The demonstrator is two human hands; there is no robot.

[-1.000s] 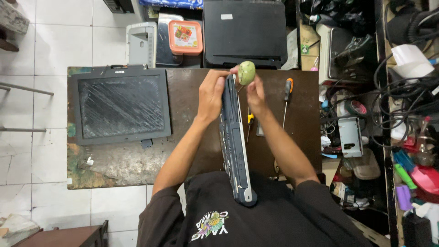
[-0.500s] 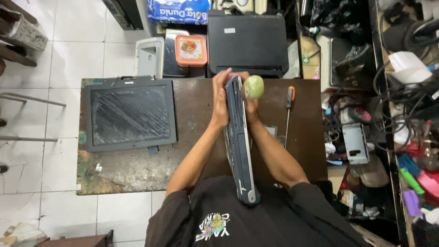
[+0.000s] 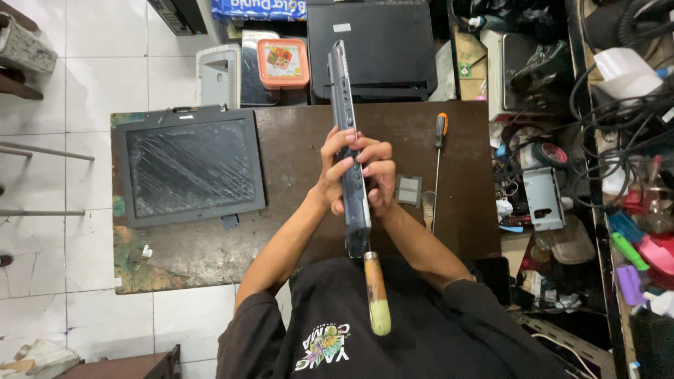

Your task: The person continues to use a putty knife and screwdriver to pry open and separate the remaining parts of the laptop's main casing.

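I hold a slim grey laptop body [image 3: 342,105] edge-on above the brown table [image 3: 295,154], its long side running away from me. My left hand [image 3: 332,175] grips its left face and my right hand [image 3: 381,175] wraps its right face, the fingers of both overlapping on the edge. A wooden tool handle with a pale green end [image 3: 376,295] sticks out from under the laptop's near end toward my chest. I cannot tell which hand holds it.
A dark flat screen panel [image 3: 189,168] lies on the table's left half. An orange-handled screwdriver [image 3: 439,158] and a small grey square part [image 3: 408,189] lie to the right. An orange-lidded box [image 3: 282,62] and a black device [image 3: 382,49] sit behind. Cluttered shelves [image 3: 604,175] fill the right.
The laptop body has shifted away from me, so my hands now sit nearer its near end. The green-ended handle, earlier up by my right hand, now points toward my chest.
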